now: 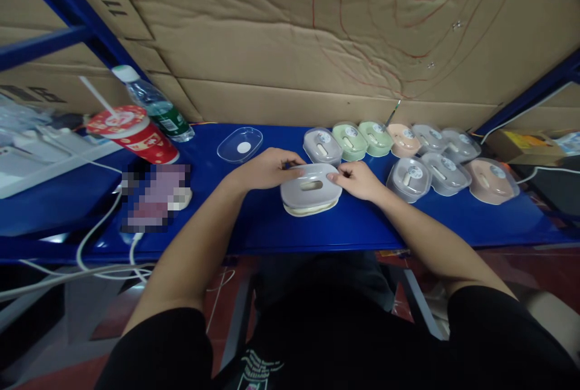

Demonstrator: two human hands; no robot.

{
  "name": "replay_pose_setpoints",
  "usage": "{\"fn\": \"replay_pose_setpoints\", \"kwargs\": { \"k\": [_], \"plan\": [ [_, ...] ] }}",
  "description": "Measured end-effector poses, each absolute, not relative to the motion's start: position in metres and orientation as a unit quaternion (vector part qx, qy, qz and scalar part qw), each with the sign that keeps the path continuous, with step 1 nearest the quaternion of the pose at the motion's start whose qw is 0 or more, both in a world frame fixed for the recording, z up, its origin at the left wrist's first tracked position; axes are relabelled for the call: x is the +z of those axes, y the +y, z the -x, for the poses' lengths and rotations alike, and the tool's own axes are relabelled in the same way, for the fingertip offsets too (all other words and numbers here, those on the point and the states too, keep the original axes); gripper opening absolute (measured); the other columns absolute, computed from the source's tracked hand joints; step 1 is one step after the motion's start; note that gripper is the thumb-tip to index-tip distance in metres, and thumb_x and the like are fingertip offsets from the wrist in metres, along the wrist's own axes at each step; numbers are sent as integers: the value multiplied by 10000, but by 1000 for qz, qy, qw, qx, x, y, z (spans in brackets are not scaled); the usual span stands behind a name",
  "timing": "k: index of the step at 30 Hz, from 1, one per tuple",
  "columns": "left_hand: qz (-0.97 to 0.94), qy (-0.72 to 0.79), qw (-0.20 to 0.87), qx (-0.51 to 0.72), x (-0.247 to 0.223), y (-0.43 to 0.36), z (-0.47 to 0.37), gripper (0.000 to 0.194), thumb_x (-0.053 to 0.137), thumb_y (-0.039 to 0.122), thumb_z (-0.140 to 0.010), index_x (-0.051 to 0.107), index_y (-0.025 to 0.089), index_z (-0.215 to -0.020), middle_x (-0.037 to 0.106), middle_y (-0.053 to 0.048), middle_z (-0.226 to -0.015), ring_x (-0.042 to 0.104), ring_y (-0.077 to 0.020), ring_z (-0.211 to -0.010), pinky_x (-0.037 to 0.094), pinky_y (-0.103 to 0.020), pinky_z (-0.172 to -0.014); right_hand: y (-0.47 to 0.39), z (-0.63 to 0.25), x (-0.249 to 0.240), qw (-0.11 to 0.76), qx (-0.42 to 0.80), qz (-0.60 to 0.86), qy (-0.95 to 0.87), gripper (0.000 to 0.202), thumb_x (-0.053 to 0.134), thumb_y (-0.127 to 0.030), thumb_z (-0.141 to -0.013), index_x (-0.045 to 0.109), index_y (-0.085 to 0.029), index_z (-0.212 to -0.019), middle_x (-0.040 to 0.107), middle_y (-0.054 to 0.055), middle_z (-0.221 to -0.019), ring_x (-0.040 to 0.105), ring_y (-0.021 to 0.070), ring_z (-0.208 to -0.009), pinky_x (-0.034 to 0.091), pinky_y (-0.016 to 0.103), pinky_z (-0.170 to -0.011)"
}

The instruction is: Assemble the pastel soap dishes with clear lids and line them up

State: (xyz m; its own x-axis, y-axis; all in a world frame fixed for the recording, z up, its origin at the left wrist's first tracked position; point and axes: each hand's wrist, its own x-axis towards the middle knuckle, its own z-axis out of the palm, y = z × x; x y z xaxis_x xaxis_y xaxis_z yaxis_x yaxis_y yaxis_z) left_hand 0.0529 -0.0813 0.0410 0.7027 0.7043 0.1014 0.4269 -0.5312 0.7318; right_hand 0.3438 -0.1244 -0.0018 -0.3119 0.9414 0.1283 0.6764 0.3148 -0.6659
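Observation:
In front of me on the blue table is an oval plastic box (294, 195) with a pale grey-lilac top and a cream lower rim. An oval slot opens in the middle of its top. My left hand (270, 167) grips the box's far left edge, fingers partly hidden behind it. On the far right edge my right hand (362, 180) closes with its thumb on the top. The top appears slightly apart from the rim along the near side. A clear oval cover (226, 149) with a white round sticker lies beyond my left hand.
Several covered boxes in grey, green (350, 142) and peach (492, 183) stand in rows at the right. A red drink cup (151, 139), a water bottle (165, 113) and a blurred-out item (156, 196) with cables are at the left. A cardboard wall (272, 33) rises behind the table.

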Motion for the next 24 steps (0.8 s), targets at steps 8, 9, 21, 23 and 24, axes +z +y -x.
{"fn": "replay_pose_setpoints", "kwargs": {
  "k": [8, 9, 21, 23, 24],
  "plan": [
    [-902, 346, 249, 62, 27, -74, -60, 384, 600, 503, -984, 836, 234, -1121, 813, -82, -1131, 748, -236, -1007, 527, -332, -873, -119, -345, -2, 153, 231, 551, -787, 454, 643, -474, -960, 508, -227, -604, 515, -12, -595, 478, 153, -641, 260, 332, -626],
    [-903, 345, 252, 56, 25, -74, -61, 402, 578, 514, -996, 828, 230, -1130, 816, -80, -1132, 747, -239, -1013, 523, -332, -867, -118, -346, -1, 148, 231, 556, -785, 461, 641, -480, -965, 508, -226, -604, 521, -11, -598, 480, 153, -640, 259, 333, -626],
    [-907, 354, 210, 93, 21, -73, -65, 455, 454, 480, -1064, 812, 216, -1155, 839, -74, -1099, 758, -228, -960, 517, -330, -833, -116, -353, -3, 171, 200, 546, -795, 643, 518, -726, -1031, 478, -232, -622, 529, -1, -594, 489, 155, -609, 272, 328, -607],
    [-900, 370, 207, 102, 23, -72, -62, 461, 456, 482, -1062, 817, 221, -1183, 842, -70, -1081, 759, -225, -933, 519, -329, -813, -115, -354, -4, 204, 211, 535, -792, 689, 449, -780, -1047, 491, -232, -632, 541, 2, -597, 497, 156, -612, 292, 325, -612],
    [-895, 382, 204, 108, 25, -70, -59, 462, 460, 482, -1060, 818, 226, -1200, 842, -69, -1088, 761, -226, -935, 522, -329, -813, -115, -355, -4, 223, 215, 530, -789, 701, 421, -794, -1053, 503, -231, -643, 552, 4, -600, 503, 157, -615, 304, 323, -617]
  ]
}}
